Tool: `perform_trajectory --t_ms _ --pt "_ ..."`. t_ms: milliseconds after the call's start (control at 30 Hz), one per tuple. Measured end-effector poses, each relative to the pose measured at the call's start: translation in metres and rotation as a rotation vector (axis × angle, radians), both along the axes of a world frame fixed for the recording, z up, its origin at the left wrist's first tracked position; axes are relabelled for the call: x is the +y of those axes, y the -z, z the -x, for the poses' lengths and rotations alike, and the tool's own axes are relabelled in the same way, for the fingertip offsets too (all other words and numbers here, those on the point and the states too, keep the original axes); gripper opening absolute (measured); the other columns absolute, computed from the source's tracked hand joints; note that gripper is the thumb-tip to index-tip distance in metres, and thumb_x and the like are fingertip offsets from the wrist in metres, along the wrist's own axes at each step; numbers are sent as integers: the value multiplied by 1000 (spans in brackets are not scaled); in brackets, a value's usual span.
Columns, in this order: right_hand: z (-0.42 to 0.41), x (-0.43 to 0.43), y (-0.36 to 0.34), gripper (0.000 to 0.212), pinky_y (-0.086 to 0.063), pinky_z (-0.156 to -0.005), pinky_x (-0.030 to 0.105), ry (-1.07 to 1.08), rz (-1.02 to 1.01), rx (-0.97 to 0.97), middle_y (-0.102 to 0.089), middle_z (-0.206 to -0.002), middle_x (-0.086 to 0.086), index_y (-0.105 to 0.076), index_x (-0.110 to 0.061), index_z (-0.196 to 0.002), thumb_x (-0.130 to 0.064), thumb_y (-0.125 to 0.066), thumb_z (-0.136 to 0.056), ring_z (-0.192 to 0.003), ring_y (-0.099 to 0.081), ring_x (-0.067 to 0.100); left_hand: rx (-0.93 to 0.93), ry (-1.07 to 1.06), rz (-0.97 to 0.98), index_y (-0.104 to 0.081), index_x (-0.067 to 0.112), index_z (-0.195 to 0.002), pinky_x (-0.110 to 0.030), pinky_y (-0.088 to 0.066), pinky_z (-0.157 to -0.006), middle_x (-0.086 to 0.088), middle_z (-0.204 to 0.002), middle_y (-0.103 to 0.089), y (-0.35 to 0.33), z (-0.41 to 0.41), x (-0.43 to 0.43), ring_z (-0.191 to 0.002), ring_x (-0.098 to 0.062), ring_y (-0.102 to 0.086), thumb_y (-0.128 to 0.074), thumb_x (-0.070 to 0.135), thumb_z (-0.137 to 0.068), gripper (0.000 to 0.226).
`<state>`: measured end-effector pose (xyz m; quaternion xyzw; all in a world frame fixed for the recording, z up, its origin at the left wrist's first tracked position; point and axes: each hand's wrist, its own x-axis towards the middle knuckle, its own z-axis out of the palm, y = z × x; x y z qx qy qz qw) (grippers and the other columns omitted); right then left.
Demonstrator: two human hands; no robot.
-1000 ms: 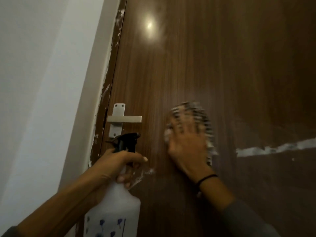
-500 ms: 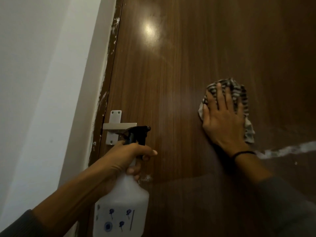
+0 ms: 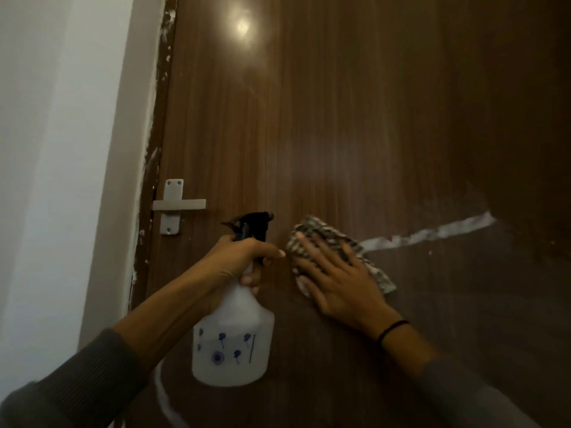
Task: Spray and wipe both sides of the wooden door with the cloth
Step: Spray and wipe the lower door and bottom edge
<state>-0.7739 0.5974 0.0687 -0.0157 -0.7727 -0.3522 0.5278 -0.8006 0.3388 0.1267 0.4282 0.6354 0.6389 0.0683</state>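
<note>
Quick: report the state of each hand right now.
Left hand: closed, gripping the spray bottle by its neck.
Right hand: open, fingers straight, pressing the cloth against the door.

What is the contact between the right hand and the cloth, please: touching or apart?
Touching. The head view shows the right hand flat, fingers spread, on the cloth, pressing it against the door.

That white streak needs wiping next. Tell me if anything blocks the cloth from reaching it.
Nothing visible does. The cloth, pressed flat to the door by the right hand, lies at the left end of the white streak, with no gap showing between them.
</note>
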Motion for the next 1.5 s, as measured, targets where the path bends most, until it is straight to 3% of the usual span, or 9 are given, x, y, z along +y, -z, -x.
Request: perform_trajectory --t_ms 133,367,500,667,833,1033,1200,1433,1500 --pt "-54 40 26 55 -16 -123 53 46 188 164 -16 -169 1 -41 -25 -154 -48 -34 -105 -156 -14 20 -24 -7 15 -56 8 -65 -22 -40 -39 -9 -52 -39 4 -10 -2 -32 -12 -33 -74 15 -86 29" --pt "-40 14 41 60 5 -124 46 38 473 288 -7 -170 1 -24 -29 -160 -48 -35 -104 -157 -4 21 -4 -2 36 -57 5 -72 -23 -41 -38 -6 -57 -52 7 -26 -4 -34 -10 -35 -75 11 -85 23" --pt "-49 24 40 59 -9 -123 49 30 420 181 -4 -171 -1 -19 -29 -161 -45 -31 -106 -157 -2 20 -16 27 68 -59 4 -75 -23 -42 -40 -9 -63 -52 6 -24 0 -34 -11 -37 -76 10 -84 20" --pt "-67 38 37 85 -21 -119 52 -1 413 22 -1 -171 0 -21 -24 -161 1 -58 -88 -157 1 24 -1 149 116 -63 1 -88 -24 -43 -41 -7 -67 -64 8 -29 13 -37 -10 -38 -77 12 -85 19" --pt "-101 8 10 61 -12 -127 42 -236 758 -208 2 -164 -11 -16 -29 -159 -20 -47 -107 -153 6 15 -8 239 149 -61 3 -77 -24 -41 -41 -1 -52 -55 14 -35 42 -35 -10 -37 -73 9 -87 17" --pt "-131 -45 -20 49 -27 -111 26 -504 1026 324 -31 -160 -10 -23 -39 -158 -36 -34 -110 -137 -31 3 21 240 193 -58 8 -72 -25 -43 -44 -1 -49 -50 7 -21 65 -35 -10 -40 -69 5 -86 18" --pt "-110 -49 -46 49 -30 -116 31 -573 920 493 -27 -165 -3 -20 -34 -159 -30 -30 -112 -146 -31 13 5 317 161 -60 6 -73 -23 -42 -42 -3 -56 -55 1 1 63 -35 -10 -39 -68 6 -88 16" --pt "-47 -19 -39 50 -12 -122 48 -162 610 200 -3 -170 -5 -24 -34 -159 -37 -34 -110 -153 8 9 -60 356 50 -64 0 -89 -24 -39 -40 -7 -64 -59 3 16 72 -34 -12 -36 -69 9 -88 9" --pt "-29 -9 -28 47 -12 -120 56 -21 403 72 0 -170 -5 -35 -35 -153 -40 -42 -107 -156 8 18 -39 344 55 -64 2 -86 -24 -39 -40 -8 -63 -59 7 14 75 -35 -12 -36 -69 8 -86 8"
